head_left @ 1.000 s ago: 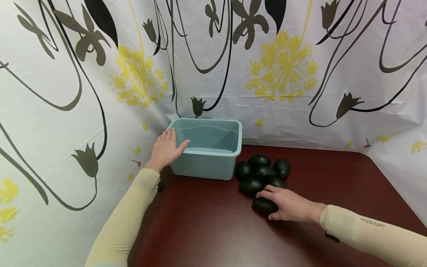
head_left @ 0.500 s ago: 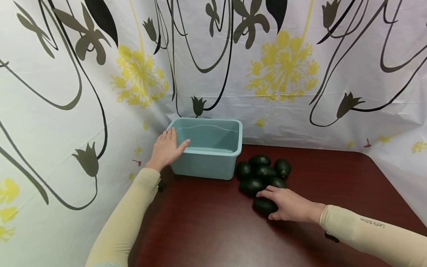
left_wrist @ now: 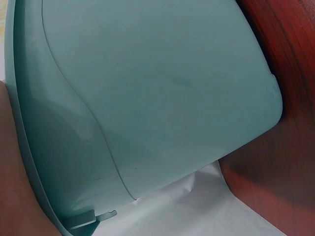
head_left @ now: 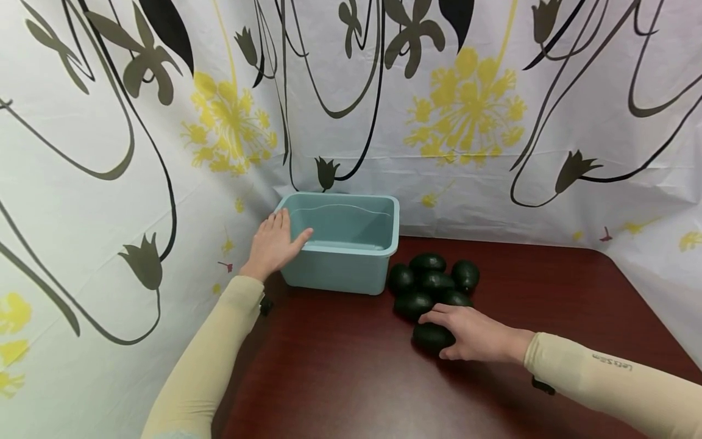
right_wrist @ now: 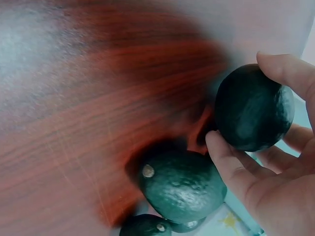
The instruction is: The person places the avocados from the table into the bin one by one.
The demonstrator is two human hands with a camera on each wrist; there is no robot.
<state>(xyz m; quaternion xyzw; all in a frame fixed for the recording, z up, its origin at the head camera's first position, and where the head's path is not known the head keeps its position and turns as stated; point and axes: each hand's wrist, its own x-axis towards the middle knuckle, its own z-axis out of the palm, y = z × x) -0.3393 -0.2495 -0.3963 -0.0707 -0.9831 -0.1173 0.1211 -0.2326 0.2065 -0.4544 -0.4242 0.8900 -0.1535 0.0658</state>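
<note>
My right hand (head_left: 474,334) holds a dark green avocado (head_left: 431,338) at the front of a cluster, thumb on one side and fingers on the other. In the right wrist view the same avocado (right_wrist: 253,108) sits between thumb and fingertips, beside another avocado (right_wrist: 182,187). Behind it several more avocados (head_left: 414,305) lie close together on the table. With fingers extended and thumb spread, my left hand (head_left: 272,245) rests on the left rim of a light teal plastic bin (head_left: 334,271). The bin's wall (left_wrist: 162,98) fills most of the left wrist view.
The dark red-brown wooden table (head_left: 329,366) carries the bin and avocados. A white curtain (head_left: 351,146) with printed flowers hangs close behind and along the left side. The bin stands near that back left corner, just left of the cluster.
My right hand and the avocado it holds have shifted very slightly left. The left hand stays on the bin rim, and the other avocados keep their places.
</note>
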